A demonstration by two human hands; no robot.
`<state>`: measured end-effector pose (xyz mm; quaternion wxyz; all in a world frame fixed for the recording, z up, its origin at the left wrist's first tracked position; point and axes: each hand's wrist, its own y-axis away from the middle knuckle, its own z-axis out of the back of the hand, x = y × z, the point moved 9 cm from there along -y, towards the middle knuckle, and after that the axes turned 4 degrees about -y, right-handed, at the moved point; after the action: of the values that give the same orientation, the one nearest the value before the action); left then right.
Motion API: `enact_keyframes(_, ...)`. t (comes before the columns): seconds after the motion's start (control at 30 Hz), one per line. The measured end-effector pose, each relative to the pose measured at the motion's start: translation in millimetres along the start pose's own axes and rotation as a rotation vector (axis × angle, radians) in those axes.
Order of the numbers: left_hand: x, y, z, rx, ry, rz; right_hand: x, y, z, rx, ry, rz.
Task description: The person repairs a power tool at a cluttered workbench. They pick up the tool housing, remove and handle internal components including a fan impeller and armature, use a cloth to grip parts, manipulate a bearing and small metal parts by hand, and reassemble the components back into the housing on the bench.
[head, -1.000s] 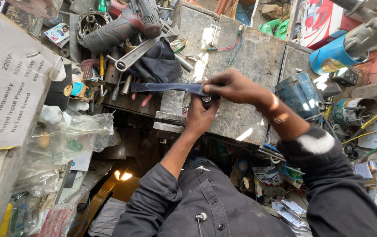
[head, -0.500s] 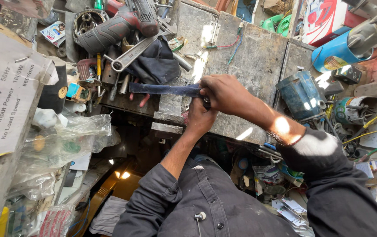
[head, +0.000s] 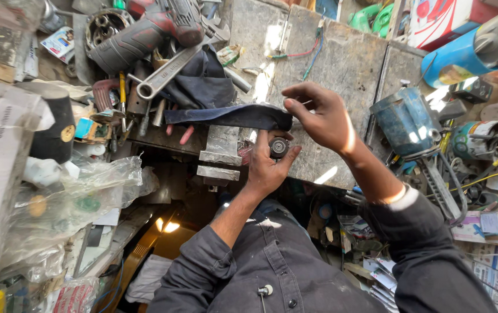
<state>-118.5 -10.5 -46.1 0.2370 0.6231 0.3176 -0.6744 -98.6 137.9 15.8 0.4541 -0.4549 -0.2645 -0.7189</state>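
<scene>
- At the middle of the view, the left hand (head: pixel 266 168) pinches a small round black part (head: pixel 278 147), likely a bearing or little wheel, between thumb and fingers, just over the near edge of the grey tabletop (head: pixel 341 64).
- Right hand (head: pixel 321 116), at 1 o'clock from the part, has its fingers loosely curled, the tips touching the end of a dark blue cloth strip (head: pixel 225 116) that runs off toward 9 o'clock; it grips nothing firmly.
- Judging by looks, the part is small, stiff and metal-heavy for its size, possibly greasy and slippery; its rim is the sound place to hold.
- The cloth looks soft, light and limp.
- A large spanner (head: pixel 165 72) lies at 11 o'clock beside a red power drill (head: pixel 144 35); a blue motor housing (head: pixel 405 119) sits at 3 o'clock.
</scene>
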Motion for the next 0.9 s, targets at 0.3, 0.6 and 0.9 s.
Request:
enact_keyframes(0.3,12.4,-3.0,-11.8,0.001,0.025,0.080,21.2,68.9,-11.9,0.021,0.011,0.139)
enact_keyframes(0.6,21.0,-5.9,-12.3,0.033,-0.018,0.057,-17.8,77.5,-23.1,-0.053,-0.102,0.067)
enact_keyframes(0.9,24.2,-7.5,-10.3,0.045,-0.040,0.058,-24.7,76.1,-28.2,-0.045,-0.161,0.026)
